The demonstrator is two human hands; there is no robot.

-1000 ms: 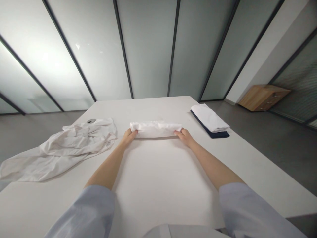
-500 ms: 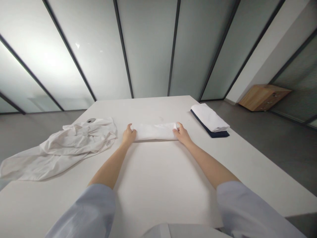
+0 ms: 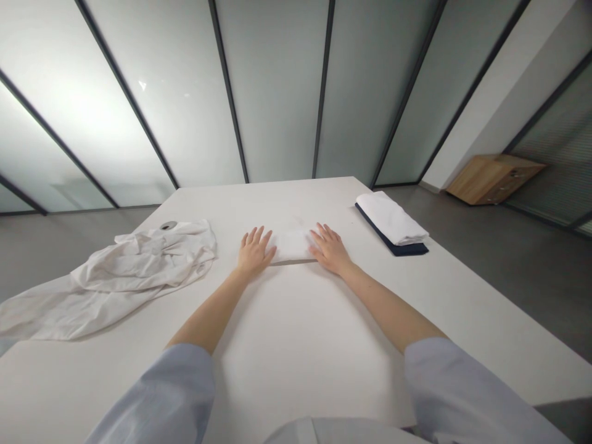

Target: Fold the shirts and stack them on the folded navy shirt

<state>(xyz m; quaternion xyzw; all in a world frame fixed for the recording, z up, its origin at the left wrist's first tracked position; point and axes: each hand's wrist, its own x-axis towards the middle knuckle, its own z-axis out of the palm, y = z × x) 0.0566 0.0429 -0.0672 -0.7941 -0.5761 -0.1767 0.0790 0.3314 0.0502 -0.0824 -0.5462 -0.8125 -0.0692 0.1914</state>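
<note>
A white cloth folded into a narrow strip point(image 3: 292, 245) lies flat on the table, its long side facing me. My left hand point(image 3: 254, 251) rests palm down over its left end with the fingers spread. Over the right end lies my right hand point(image 3: 331, 250), also flat with fingers apart. Both ends of the cloth are hidden under the hands, and neither hand grips it.
A crumpled white garment point(image 3: 143, 265) spreads over the table's left side and hangs past the edge. Beside it is a round grey cable hole point(image 3: 168, 226). At right, a folded white cloth point(image 3: 392, 217) lies on a dark blue one point(image 3: 409, 250). The white table point(image 3: 305, 345) faces frosted glass panels.
Both hands have let go of the cloth's ends. They have moved slightly inward and opened flat on top of it. The cloth has stayed in place.
</note>
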